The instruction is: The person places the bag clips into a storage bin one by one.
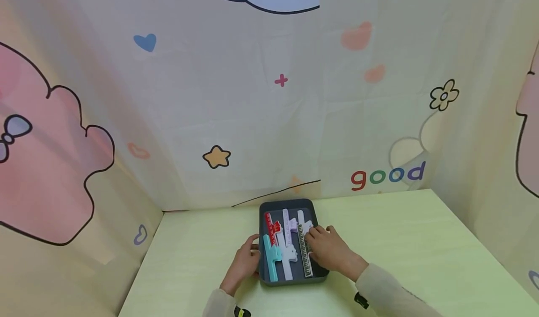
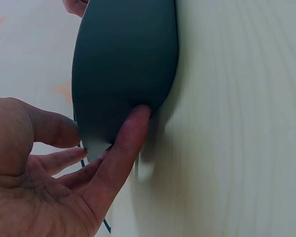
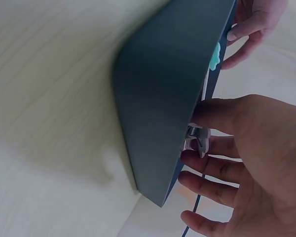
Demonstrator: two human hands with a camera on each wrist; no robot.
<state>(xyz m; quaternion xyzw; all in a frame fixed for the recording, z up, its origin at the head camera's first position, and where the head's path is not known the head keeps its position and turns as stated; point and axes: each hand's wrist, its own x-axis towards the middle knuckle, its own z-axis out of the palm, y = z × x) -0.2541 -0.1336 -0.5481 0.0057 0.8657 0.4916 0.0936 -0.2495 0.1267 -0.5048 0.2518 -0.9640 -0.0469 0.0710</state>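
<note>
A dark grey tray [image 1: 293, 283] holds several long clips. Among them are a red-and-white clip [image 1: 270, 228], a teal clip [image 1: 271, 263], a lavender clip [image 1: 287, 223], white clips [image 1: 287, 265] and a clip with black-and-white key markings [image 1: 303, 251]. My left hand [image 1: 245, 261] rests against the tray's left side, one finger pressing low on its outer wall [image 2: 126, 59]. At the right rim my right hand [image 1: 330, 249] pinches the handle of a clip [image 3: 201, 138], whose metal spring shows in the right wrist view. The fingers hide part of that clip.
The tray stands on a pale wood-grain table [image 1: 202, 242], near its back edge. Behind and at both sides hangs a printed curtain [image 1: 252, 97] with hearts, stars and the word "good". Both wrists wear dark bands [image 1: 361, 300].
</note>
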